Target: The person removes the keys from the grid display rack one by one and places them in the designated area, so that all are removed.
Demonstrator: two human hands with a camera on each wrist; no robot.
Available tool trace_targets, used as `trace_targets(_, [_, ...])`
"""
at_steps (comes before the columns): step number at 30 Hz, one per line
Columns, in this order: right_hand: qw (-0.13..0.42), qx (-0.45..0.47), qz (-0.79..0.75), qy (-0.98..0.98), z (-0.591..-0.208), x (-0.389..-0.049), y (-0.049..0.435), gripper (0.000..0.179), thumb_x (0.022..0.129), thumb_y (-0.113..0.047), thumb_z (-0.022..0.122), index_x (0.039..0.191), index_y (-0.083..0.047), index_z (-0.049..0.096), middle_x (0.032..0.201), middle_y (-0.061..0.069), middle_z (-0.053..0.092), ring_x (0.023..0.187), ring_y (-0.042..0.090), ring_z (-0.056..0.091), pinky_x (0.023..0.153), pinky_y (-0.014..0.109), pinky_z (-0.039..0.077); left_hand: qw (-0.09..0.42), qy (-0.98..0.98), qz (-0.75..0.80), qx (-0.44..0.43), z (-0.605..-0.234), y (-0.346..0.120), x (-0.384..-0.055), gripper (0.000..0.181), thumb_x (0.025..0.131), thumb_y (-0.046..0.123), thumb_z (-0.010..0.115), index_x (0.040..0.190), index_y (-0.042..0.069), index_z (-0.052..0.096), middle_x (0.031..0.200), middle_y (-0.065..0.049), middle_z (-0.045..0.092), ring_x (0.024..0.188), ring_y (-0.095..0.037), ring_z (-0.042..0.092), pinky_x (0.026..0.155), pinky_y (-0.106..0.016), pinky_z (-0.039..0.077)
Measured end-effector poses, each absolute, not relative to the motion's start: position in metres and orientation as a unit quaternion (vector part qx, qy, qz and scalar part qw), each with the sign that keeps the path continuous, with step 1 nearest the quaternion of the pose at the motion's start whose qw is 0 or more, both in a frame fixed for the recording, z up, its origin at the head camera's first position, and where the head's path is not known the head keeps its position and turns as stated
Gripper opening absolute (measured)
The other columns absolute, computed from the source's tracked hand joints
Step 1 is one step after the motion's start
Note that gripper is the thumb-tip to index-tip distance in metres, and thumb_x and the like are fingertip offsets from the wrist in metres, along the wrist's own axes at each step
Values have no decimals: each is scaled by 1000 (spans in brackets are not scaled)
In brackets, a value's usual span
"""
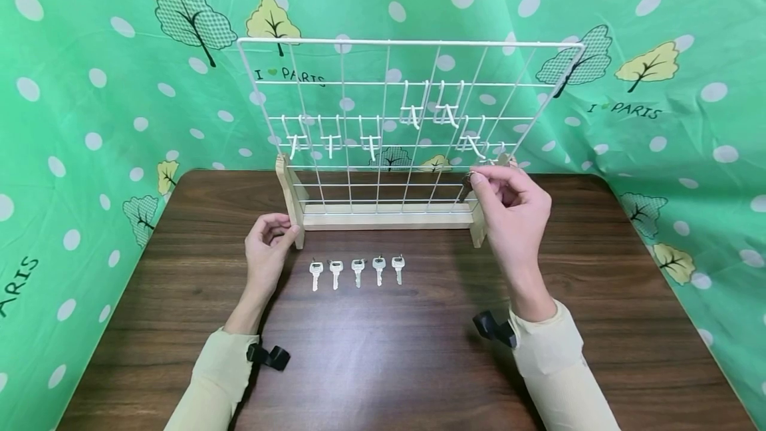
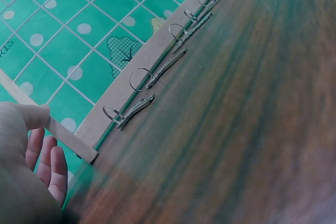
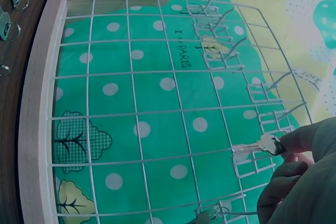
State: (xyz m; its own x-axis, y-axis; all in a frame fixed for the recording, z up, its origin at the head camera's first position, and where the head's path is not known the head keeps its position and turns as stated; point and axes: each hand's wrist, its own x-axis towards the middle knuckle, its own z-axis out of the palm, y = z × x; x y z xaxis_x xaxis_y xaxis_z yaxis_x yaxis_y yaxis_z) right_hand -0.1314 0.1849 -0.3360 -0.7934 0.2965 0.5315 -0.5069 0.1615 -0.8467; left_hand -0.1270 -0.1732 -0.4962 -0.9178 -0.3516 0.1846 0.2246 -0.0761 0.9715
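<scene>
My right hand point(image 1: 519, 208) pinches a silver key point(image 3: 257, 146) by its head between thumb and fingertips. It is in front of the right end of a white wire grid rack point(image 1: 413, 40), beside a hook point(image 1: 471, 142). In the right wrist view, another key point(image 3: 202, 217) hangs near the bottom edge, partly cut off. My left hand point(image 1: 267, 248) holds the rack's left wooden leg point(image 1: 291, 198), thumb against the wood. Several silver keys with rings, among them one key point(image 1: 358, 273), lie in a row on the table before the rack.
More white hooks, such as one hook point(image 1: 411, 114), sit on the grid at two heights. A wooden crossbar point(image 1: 389, 220) joins the legs at the base. The brown wood-grain table point(image 1: 383, 364) backs onto a green dotted cloth point(image 1: 78, 118).
</scene>
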Motion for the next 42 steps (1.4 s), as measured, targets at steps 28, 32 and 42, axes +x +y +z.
trace_targets(28, [203,102,595,-771,-369,-122,200,9,96,10,78,99,3,84,80,-13,74,62,4,56,52,15,41,198,-646,-736,46,-496,-173,-127,30,92,-20,75,118,-22,60,96,5,70,91,-9,66,80,-16,56])
trace_targets(32, [183,116,589,-779,-375,-122,202,6,97,10,78,100,6,82,85,-16,76,67,2,60,55,14,44,198,-647,-735,45,-496,-173,-127,30,93,-21,75,118,-22,60,96,5,71,91,-9,66,79,-16,56])
trace_targets(42, [133,122,588,-789,-391,-124,206,5,98,7,79,102,6,83,88,-16,77,72,1,63,60,14,48,199,-644,-737,46,-496,-173,-127,30,92,-21,75,118,-22,60,96,6,71,91,-9,66,80,-16,57])
